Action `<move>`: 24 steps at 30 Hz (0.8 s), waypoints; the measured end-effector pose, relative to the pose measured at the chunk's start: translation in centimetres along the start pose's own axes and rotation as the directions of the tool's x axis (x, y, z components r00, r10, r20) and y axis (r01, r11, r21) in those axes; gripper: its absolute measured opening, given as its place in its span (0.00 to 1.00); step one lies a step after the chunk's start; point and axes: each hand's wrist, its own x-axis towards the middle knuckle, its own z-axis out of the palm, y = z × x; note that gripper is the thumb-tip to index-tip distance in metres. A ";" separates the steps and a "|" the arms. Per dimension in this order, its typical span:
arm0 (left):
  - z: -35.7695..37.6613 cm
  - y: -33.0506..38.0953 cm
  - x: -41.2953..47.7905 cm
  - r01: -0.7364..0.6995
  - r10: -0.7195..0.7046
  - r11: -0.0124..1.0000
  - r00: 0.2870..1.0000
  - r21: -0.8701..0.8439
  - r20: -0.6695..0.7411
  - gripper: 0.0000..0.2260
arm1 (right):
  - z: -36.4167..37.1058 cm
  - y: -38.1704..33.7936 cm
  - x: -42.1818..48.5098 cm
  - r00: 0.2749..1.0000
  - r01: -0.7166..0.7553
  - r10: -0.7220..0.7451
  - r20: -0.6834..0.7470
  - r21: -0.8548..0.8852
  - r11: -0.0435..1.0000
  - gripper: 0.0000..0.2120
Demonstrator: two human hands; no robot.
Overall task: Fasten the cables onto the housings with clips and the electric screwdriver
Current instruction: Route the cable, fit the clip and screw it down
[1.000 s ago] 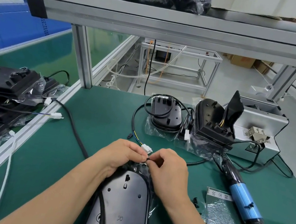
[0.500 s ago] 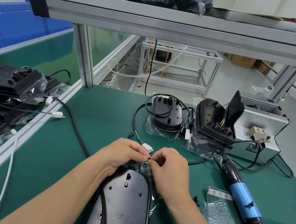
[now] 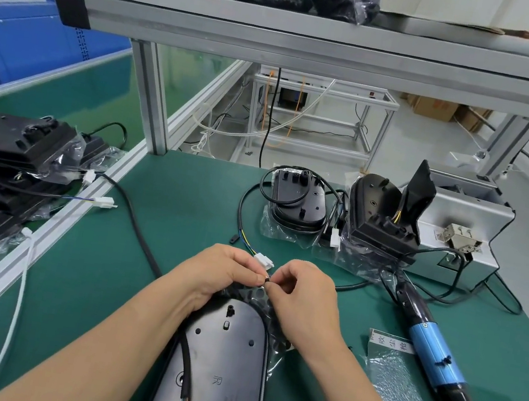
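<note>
Our left hand [image 3: 223, 273] and right hand [image 3: 306, 297] pinch one black clip [image 3: 266, 280] over the housing [image 3: 222, 349], steadying it. Electric screwdriver [image 3: 432, 355] lies ready.

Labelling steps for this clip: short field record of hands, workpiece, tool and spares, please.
left hand: pinches small black part at far end of the housing
right hand: pinches the same small black part
small black part: clip or cable end, too small to tell
housing: black, marked R, on green mat; cable runs along it
white connector: just beyond the fingertips
electric screwdriver: blue body, lying on mat at right, untouched
other housings: two, at back of mat
</note>
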 end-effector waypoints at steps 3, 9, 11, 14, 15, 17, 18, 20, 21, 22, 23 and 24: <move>0.0 0.0 0.1 -0.003 0.003 1.000 1.000 0.001 0.000 0.10 | -0.1 0.0 -0.2 1.000 0.002 -0.002 -0.008 0.015 1.000 0.07; 0.0 -0.1 0.2 -0.004 0.004 1.000 1.000 -0.010 -0.004 0.10 | -0.4 -0.2 -0.2 1.000 -0.027 0.027 0.013 0.034 0.999 0.05; 0.0 -0.1 0.2 -0.006 0.006 1.000 1.000 -0.013 -0.004 0.10 | -0.5 -0.2 0.0 0.998 -0.059 0.057 0.031 0.061 0.996 0.05; 0.0 -0.1 0.2 -0.015 0.015 1.000 1.000 -0.005 0.000 0.08 | -0.7 -0.2 0.4 0.995 -0.072 0.068 0.067 0.052 0.996 0.04; 0.0 0.0 0.2 -0.018 0.018 1.000 1.000 -0.002 0.002 0.08 | -0.8 -0.2 0.5 0.995 -0.061 0.058 0.083 0.030 0.998 0.04; 0.0 0.1 0.1 -0.024 0.024 1.000 1.000 0.009 -0.002 0.08 | -1.0 -0.4 0.6 0.993 -0.021 0.026 0.115 -0.042 0.999 0.04; 0.1 0.1 0.1 -0.031 0.031 0.999 1.000 0.016 -0.006 0.08 | -1.0 -0.6 0.6 0.992 0.011 0.000 0.129 -0.089 0.996 0.04; 0.1 0.1 0.1 -0.041 0.041 0.999 0.999 0.026 -0.012 0.08 | -1.1 -1.0 0.5 0.987 0.086 -0.058 0.149 -0.184 0.979 0.04; 0.2 0.1 0.1 -0.043 0.044 0.999 0.999 0.026 -0.015 0.08 | -1.1 -1.1 0.4 0.985 0.119 -0.087 0.151 -0.224 0.967 0.05; 0.3 0.1 0.1 -0.042 0.043 0.999 0.999 0.025 -0.023 0.08 | -1.1 -1.3 0.2 0.982 0.150 -0.113 0.152 -0.258 0.954 0.06; 0.3 0.2 0.0 -0.040 0.041 0.999 0.999 0.023 -0.033 0.08 | -1.2 -1.4 0.0 0.978 0.179 -0.140 0.153 -0.281 0.943 0.06; 0.4 0.2 0.0 -0.040 0.041 0.999 0.998 0.021 -0.046 0.08 | -1.4 -1.6 -0.2 0.975 0.203 -0.166 0.149 -0.284 0.937 0.06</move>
